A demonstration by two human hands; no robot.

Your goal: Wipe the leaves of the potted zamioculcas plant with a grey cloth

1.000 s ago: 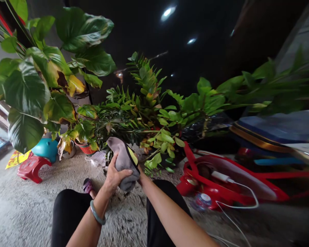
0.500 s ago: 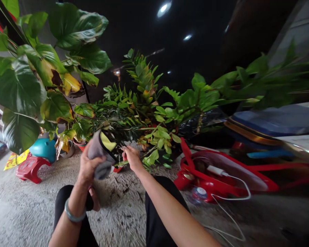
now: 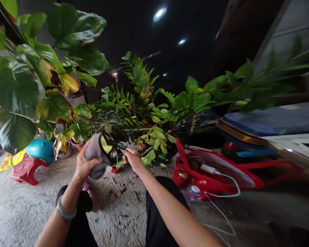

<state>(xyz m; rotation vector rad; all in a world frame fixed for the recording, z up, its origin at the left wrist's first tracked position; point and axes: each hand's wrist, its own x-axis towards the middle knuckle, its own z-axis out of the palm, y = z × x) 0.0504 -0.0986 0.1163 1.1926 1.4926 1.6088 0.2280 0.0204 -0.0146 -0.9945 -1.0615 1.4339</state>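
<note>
My left hand is wrapped round a grey soft fabric item, perhaps a slipper, with a black-edged opening and a yellow-green inside. Its opening is tilted to the right, towards my other hand. My right hand is closed in a pinch close to that opening. A thin, pale thing sticks out from its fingertips, too small to name. Behind both hands, leafy stems of potted plants hang low, and a small red pot edge shows between them.
A red stool and a teal round container stand at the left under a large-leaved plant. On the right lies a red bag with a white cable, beside a plastic bottle. Rough concrete ground lies below.
The view has turned slightly, so the surroundings sit a little further left. My left hand has tilted the grey item somewhat; my right hand stays pinched beside it.
</note>
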